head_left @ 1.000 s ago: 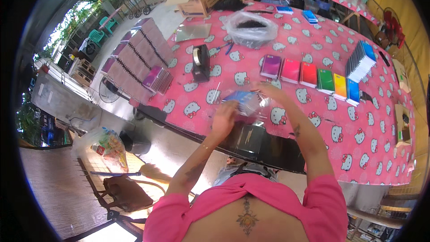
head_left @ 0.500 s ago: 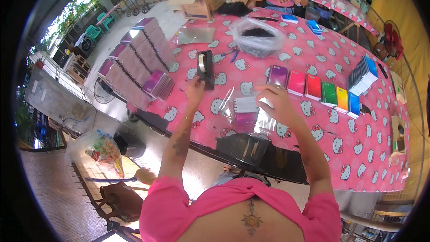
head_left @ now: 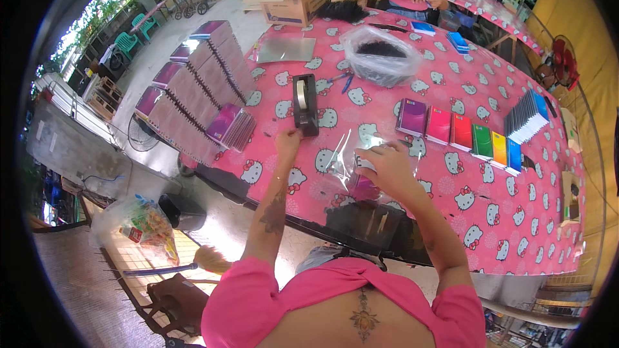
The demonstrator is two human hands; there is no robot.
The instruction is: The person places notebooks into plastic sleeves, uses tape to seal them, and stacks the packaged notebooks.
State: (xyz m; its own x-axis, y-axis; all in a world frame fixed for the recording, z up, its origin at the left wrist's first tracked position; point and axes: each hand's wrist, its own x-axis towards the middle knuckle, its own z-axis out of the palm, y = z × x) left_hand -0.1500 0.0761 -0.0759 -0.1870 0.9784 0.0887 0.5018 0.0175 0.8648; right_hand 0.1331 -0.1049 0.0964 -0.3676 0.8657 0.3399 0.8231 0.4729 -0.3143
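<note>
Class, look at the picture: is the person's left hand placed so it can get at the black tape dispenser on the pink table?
Probably yes. The left hand is already at the near end of the black tape dispenser, seemingly touching it, with nothing between them. The right hand rests on a clear plastic bag beside it.

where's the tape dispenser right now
In the head view the black tape dispenser stands on the pink table, left of centre, just beyond the left hand, which reaches its near end. The spiral notebook stacks lie to its left.
</note>
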